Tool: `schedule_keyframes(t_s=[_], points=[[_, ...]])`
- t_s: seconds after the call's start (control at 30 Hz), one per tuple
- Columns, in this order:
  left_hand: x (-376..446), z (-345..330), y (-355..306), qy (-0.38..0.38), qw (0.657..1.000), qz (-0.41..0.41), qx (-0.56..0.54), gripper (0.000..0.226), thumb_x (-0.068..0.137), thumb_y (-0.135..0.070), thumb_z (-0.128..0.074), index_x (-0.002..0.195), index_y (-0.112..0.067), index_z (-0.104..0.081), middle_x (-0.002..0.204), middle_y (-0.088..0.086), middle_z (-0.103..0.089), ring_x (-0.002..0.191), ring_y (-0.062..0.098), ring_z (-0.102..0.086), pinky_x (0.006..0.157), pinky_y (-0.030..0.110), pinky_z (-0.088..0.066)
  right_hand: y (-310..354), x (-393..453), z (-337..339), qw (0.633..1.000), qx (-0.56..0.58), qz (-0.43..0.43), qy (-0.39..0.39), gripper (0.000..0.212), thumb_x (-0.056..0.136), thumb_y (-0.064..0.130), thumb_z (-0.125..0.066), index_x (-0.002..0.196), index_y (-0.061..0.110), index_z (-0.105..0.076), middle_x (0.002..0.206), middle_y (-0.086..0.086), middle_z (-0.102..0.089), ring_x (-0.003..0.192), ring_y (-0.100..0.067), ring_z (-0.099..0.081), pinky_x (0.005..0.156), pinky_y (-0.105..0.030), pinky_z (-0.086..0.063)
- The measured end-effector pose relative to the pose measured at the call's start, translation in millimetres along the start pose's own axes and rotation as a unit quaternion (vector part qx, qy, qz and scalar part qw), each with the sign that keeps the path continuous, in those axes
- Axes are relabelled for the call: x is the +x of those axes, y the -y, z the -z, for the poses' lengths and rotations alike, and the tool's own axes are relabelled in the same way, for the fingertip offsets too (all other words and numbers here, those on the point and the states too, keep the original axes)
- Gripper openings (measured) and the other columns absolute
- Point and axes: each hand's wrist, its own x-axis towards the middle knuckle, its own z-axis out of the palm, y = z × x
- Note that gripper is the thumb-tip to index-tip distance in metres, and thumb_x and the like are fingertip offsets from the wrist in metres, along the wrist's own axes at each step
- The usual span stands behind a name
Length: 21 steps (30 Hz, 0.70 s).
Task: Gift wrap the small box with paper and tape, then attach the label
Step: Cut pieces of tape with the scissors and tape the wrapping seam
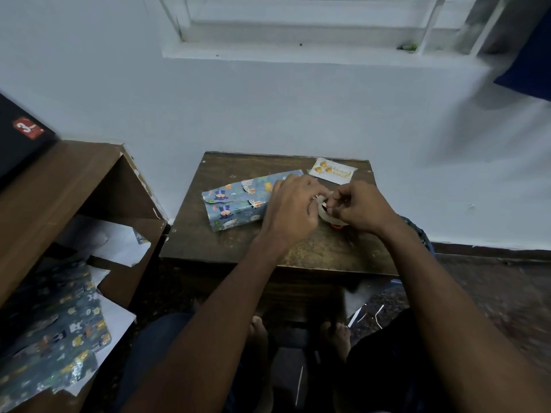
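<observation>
So the small box wrapped in blue glossy paper with little cartoon prints (238, 201) is already lying on the dark scuffed wooden table (313, 248), left of centre, and the white rectangular label with gold balloons (332, 170) sits at the back right corner, well apart from the hands' work and not stuck on yet. Both hands are bunched together just right of the box: the left hand (293, 208) has its fingers curled around the pale roll of clear tape (323, 211), and the right hand (359, 207) is pinching at the roll's edge, looks like it's picking for the loose end or pulling a strip, though I can't tell which since the fingers cover most of it. My take: hold the roll steady with the left, peel slowly with the right so the tape doesn't split lengthwise, and keep the strip short. The right end of the box is hidden behind the left hand, so I'd guess that's the flap needing tape. Leftover blue patterned wrapping paper (56, 332) is heaped on the brown shelf unit (59, 186) to the left.
</observation>
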Motion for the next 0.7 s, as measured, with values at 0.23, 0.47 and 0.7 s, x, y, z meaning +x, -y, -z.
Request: schedule_keyframes(t_s=[0.23, 0.47, 0.7], points=[[10, -15, -2, 0.012, 1.0, 0.007, 0.004, 0.025, 0.094, -0.013, -0.068, 0.112, -0.027, -0.077, 0.116, -0.009, -0.072, 0.113, 0.017, -0.057, 0.098, 0.034, -0.033, -4, -7, 11, 0.999, -0.02, -0.009, 0.042, 0.018, 0.083, 0.005, -0.074, 0.092, 0.019, -0.084, 0.087, 0.006, -0.075, 0.083, -0.01, -0.067, 0.073, -0.026, -0.051], [13, -16, 1, 0.017, 1.0, 0.012, -0.005, 0.023, 0.094, -0.013, -0.068, 0.111, -0.024, -0.077, 0.113, -0.008, -0.072, 0.111, 0.017, -0.058, 0.097, 0.032, -0.034, -2, -4, 12, 0.996, -0.041, 0.004, 0.081, 0.024, 0.073, 0.01, -0.077, 0.084, 0.03, -0.085, 0.081, 0.008, -0.076, 0.082, -0.012, -0.063, 0.077, -0.034, -0.058], [13, -13, 5, 0.01, 0.999, 0.002, -0.044, 0.023, 0.094, -0.012, -0.067, 0.112, -0.02, -0.077, 0.112, -0.006, -0.074, 0.111, 0.019, -0.061, 0.095, 0.047, -0.051, -5, -5, 16, 0.998, -0.033, -0.009, 0.048, 0.013, 0.077, 0.016, -0.086, 0.079, 0.028, -0.082, 0.084, 0.003, -0.075, 0.083, -0.018, -0.065, 0.072, -0.033, -0.055]])
